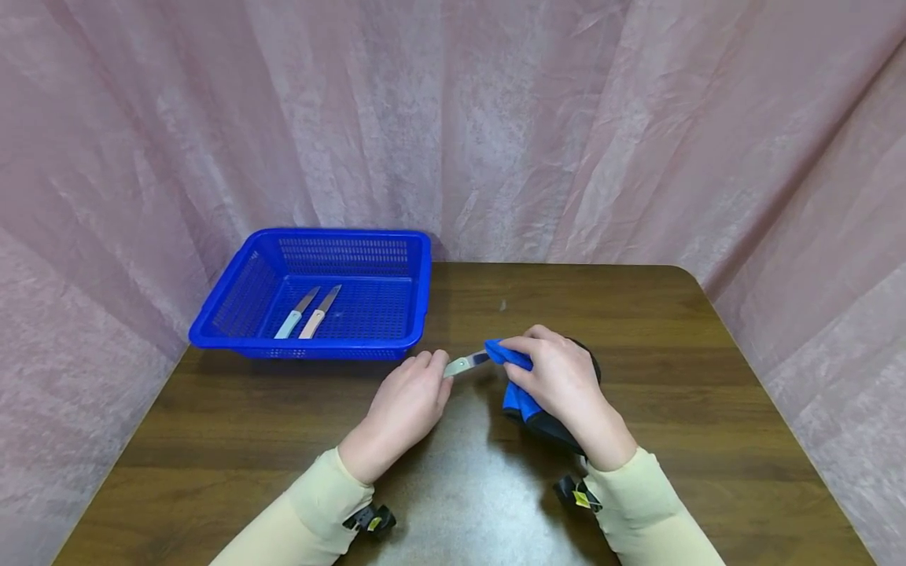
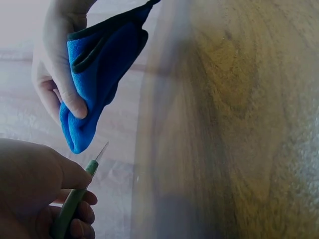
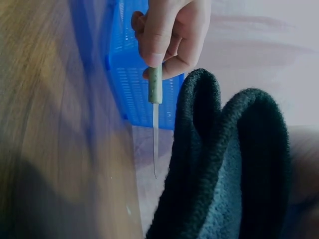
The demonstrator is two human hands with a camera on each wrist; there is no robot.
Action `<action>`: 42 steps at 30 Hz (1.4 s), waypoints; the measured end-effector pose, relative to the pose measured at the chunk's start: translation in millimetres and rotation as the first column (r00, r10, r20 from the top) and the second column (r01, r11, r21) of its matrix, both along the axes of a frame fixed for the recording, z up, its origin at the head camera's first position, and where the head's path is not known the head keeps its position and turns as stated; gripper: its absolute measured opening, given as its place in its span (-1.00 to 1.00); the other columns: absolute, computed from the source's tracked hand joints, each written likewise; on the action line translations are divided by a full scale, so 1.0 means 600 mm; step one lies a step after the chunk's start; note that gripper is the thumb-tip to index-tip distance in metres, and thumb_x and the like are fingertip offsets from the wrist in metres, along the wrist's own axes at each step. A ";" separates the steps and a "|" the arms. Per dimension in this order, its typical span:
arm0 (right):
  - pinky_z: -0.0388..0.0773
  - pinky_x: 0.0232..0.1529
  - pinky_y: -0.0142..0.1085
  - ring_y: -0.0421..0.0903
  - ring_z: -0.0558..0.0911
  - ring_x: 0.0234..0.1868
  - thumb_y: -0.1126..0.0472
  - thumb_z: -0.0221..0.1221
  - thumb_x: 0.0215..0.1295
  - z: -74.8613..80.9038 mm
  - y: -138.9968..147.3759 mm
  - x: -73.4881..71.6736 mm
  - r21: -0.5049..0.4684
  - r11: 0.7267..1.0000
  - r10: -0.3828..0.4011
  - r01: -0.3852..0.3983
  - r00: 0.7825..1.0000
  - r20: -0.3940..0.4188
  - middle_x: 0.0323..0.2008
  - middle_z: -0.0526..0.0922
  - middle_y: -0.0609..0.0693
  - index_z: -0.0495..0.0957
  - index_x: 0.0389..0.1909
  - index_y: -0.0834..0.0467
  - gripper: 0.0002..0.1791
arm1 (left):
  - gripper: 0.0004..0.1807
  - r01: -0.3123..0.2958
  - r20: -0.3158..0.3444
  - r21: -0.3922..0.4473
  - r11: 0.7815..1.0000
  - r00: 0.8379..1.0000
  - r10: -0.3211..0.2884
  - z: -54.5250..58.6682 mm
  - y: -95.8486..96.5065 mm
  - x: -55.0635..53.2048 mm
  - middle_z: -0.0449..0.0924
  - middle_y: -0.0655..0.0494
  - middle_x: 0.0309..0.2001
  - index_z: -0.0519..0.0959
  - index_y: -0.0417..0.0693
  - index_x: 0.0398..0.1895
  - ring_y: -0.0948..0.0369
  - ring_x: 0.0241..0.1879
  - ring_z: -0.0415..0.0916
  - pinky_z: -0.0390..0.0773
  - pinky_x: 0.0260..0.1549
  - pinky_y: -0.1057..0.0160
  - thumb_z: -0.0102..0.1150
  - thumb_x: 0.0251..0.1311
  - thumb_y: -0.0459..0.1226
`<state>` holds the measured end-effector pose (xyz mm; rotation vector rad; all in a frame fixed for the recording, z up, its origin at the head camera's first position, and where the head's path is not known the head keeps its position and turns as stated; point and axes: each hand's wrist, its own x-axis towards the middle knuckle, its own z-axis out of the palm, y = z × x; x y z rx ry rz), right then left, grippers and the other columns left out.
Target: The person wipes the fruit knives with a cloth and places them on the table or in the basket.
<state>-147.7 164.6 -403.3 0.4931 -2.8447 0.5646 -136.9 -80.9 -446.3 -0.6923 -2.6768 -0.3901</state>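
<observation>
My left hand (image 1: 410,395) grips a small knife by its pale green handle (image 2: 70,211), and the blade (image 3: 155,134) points toward the right hand. Between the thumb and fingers of my right hand (image 1: 559,377) is a folded blue cloth (image 2: 99,74) with a dark edge. The cloth's tip lies close to the knife's tip in the head view; both wrist views show the blade bare and apart from the cloth. In the right wrist view the folded cloth hides most of the right hand.
A blue plastic basket (image 1: 418,314) stands at the back left of the wooden table (image 1: 672,354). Inside it lie a knife with a light blue handle (image 1: 288,325) and one with a pink handle (image 1: 312,324). Pink curtains (image 1: 495,134) hang behind the table.
</observation>
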 end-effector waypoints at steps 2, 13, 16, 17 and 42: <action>0.64 -0.21 -0.05 -0.03 0.69 -0.23 0.09 0.46 0.38 0.000 -0.003 -0.001 0.003 1.000 0.004 -0.004 1.000 -0.003 -0.12 0.74 -0.05 0.84 0.18 -0.09 -0.64 | -0.76 -0.004 0.006 0.000 1.000 1.000 0.004 0.001 -0.001 0.001 0.49 0.06 -0.42 0.53 -0.14 -0.14 0.04 -0.45 0.49 0.51 -0.47 0.12 0.45 0.44 -0.27; 0.66 -0.15 -0.01 0.02 0.72 -0.21 0.12 0.48 0.37 -0.003 -0.013 0.001 0.014 1.000 0.017 -0.016 0.999 -0.031 -0.12 0.74 -0.02 0.84 0.18 -0.07 -0.64 | -0.75 0.034 -0.040 0.012 0.999 0.999 -0.033 0.005 0.000 0.002 0.49 0.06 -0.42 0.54 -0.15 -0.16 0.05 -0.46 0.48 0.50 -0.50 0.14 0.48 0.41 -0.29; 0.66 -0.14 0.00 0.03 0.72 -0.20 0.12 0.48 0.37 -0.002 -0.015 0.002 0.017 1.000 0.015 -0.015 0.999 -0.035 -0.12 0.74 -0.01 0.84 0.18 -0.07 -0.63 | -0.76 0.044 -0.032 0.007 0.999 0.999 -0.044 0.006 0.000 0.003 0.49 0.06 -0.42 0.53 -0.15 -0.17 0.06 -0.46 0.48 0.49 -0.50 0.14 0.47 0.42 -0.29; 0.66 -0.14 0.00 0.03 0.72 -0.20 0.13 0.48 0.37 -0.002 -0.015 0.002 0.016 1.000 0.015 -0.015 0.999 -0.035 -0.12 0.74 -0.01 0.84 0.18 -0.07 -0.63 | -0.76 0.047 -0.031 0.004 0.999 0.998 -0.047 0.006 -0.001 0.003 0.49 0.06 -0.42 0.54 -0.15 -0.17 0.06 -0.45 0.48 0.50 -0.50 0.14 0.47 0.43 -0.29; 0.67 -0.10 -0.01 0.02 0.72 -0.19 0.13 0.49 0.35 -0.006 -0.022 0.004 0.018 0.999 0.027 -0.026 0.998 -0.054 -0.12 0.74 -0.03 0.85 0.15 -0.06 -0.65 | -0.73 0.053 -0.077 0.026 0.998 0.996 -0.051 0.007 0.002 0.001 0.48 0.03 -0.43 0.53 -0.17 -0.18 0.03 -0.46 0.50 0.51 -0.49 0.10 0.50 0.38 -0.30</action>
